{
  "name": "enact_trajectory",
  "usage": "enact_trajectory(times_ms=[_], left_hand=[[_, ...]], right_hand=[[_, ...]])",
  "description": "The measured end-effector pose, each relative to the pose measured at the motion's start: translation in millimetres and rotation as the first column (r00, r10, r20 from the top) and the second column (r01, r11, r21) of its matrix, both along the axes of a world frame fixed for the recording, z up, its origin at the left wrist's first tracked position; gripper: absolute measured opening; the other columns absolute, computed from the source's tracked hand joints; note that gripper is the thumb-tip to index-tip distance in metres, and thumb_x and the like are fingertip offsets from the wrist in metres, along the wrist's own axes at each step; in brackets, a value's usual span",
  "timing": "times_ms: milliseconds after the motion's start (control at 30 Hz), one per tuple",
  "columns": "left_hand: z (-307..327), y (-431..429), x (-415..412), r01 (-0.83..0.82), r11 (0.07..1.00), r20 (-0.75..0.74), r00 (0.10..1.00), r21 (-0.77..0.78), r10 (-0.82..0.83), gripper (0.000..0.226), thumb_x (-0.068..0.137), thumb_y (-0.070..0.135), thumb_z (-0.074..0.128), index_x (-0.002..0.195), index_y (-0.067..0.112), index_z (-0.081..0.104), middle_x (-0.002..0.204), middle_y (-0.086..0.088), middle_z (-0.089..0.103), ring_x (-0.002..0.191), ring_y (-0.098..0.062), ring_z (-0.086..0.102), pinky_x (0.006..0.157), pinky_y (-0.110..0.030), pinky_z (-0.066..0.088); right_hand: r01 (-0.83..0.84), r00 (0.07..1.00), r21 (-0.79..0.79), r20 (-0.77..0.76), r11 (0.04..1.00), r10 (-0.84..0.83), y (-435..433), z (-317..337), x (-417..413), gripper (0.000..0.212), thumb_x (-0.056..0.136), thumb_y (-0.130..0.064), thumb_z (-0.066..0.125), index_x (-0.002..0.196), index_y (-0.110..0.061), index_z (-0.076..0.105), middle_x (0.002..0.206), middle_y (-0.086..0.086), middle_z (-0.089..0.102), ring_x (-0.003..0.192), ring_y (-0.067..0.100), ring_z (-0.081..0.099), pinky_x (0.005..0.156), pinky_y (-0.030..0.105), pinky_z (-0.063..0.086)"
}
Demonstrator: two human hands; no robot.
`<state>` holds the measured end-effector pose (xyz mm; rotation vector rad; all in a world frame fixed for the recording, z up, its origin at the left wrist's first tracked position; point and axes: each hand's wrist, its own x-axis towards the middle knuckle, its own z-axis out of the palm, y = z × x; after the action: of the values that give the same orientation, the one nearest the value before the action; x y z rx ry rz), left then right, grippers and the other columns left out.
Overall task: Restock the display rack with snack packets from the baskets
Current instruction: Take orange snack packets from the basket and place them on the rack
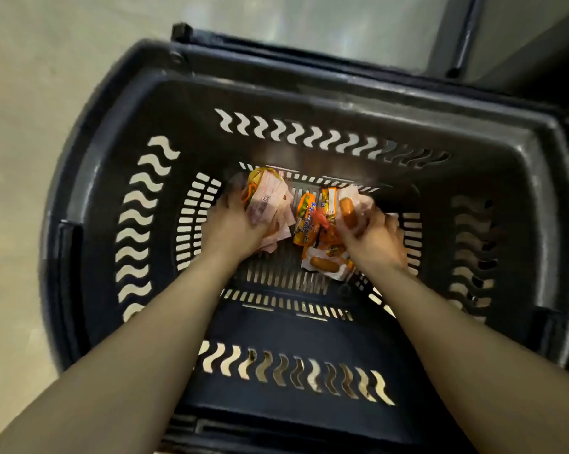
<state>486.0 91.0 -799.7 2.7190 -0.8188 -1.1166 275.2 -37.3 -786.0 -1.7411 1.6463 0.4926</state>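
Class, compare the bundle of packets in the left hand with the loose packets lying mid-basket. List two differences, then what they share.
The bundle is gripped by the left hand; the loose packets lie on the basket floor. The bundle shows mostly pale pink faces; the loose packets show orange and yellow. Both are inside the black basket.

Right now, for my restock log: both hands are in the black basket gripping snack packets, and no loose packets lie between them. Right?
Not quite. The head view shows loose orange packets lying on the basket floor between the left hand and right hand; the rest holds.
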Motion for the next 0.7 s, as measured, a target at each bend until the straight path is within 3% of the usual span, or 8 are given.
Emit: enact_trajectory(times_ms=[100,167,300,567,700], left_hand=[[59.3,3.2,-5.1,0.123,0.986,0.073,0.989,0.115,-0.132,0.070,0.099,0.067,0.039,0.148,0.017,0.042,0.143,-0.017,0.052,0.131,-0.038,0.049,0.109,-0.050,0.042],[109.1,7.6,-9.3,0.209,0.966,0.110,0.968,0.149,-0.226,0.058,0.100,0.059,0.043,0.136,0.015,0.053,0.136,-0.013,0.058,0.127,-0.034,0.052,0.105,-0.049,0.045],[224.1,22.5,-16.0,0.325,0.935,0.171,0.922,0.143,-0.347,0.040,0.098,0.046,0.053,0.127,0.019,0.059,0.124,-0.006,0.065,0.115,-0.028,0.058,0.096,-0.044,0.047],[497.1,55.9,-36.0,0.367,0.926,0.305,0.875,0.086,-0.375,0.026,0.097,0.046,0.054,0.107,0.025,0.064,0.102,0.002,0.069,0.094,-0.022,0.064,0.080,-0.037,0.048],[625.9,66.4,-55.2,0.418,0.908,0.385,0.831,0.043,-0.401,0.026,0.098,0.045,0.053,0.108,0.025,0.064,0.102,0.003,0.069,0.093,-0.021,0.062,0.080,-0.036,0.047]], right_hand=[[-0.192,0.976,-0.019,-0.104,0.981,0.189,5.8,57.1,1.1,0.072,0.099,-0.065,0.044,0.155,-0.020,0.034,0.150,0.014,0.044,0.139,0.036,0.042,0.114,0.049,0.037],[-0.324,0.936,-0.024,-0.154,0.946,0.317,11.7,104.9,1.7,0.062,0.101,-0.053,0.048,0.151,-0.019,0.039,0.148,0.012,0.047,0.138,0.032,0.044,0.113,0.048,0.038],[-0.494,0.858,-0.060,-0.192,0.867,0.476,27.9,221.0,-2.6,0.056,0.101,-0.052,0.044,0.145,-0.018,0.045,0.141,0.008,0.052,0.129,0.029,0.049,0.106,0.045,0.042],[-0.549,0.835,-0.214,-0.177,0.808,0.520,63.7,493.2,-22.2,0.048,0.100,-0.050,0.049,0.135,-0.017,0.053,0.132,0.007,0.059,0.122,0.031,0.054,0.098,0.044,0.044],[-0.547,0.836,-0.352,-0.175,0.760,0.520,83.0,613.6,-35.5,0.045,0.094,-0.048,0.059,0.125,-0.016,0.060,0.120,0.007,0.064,0.109,0.032,0.061,0.088,0.043,0.049]])
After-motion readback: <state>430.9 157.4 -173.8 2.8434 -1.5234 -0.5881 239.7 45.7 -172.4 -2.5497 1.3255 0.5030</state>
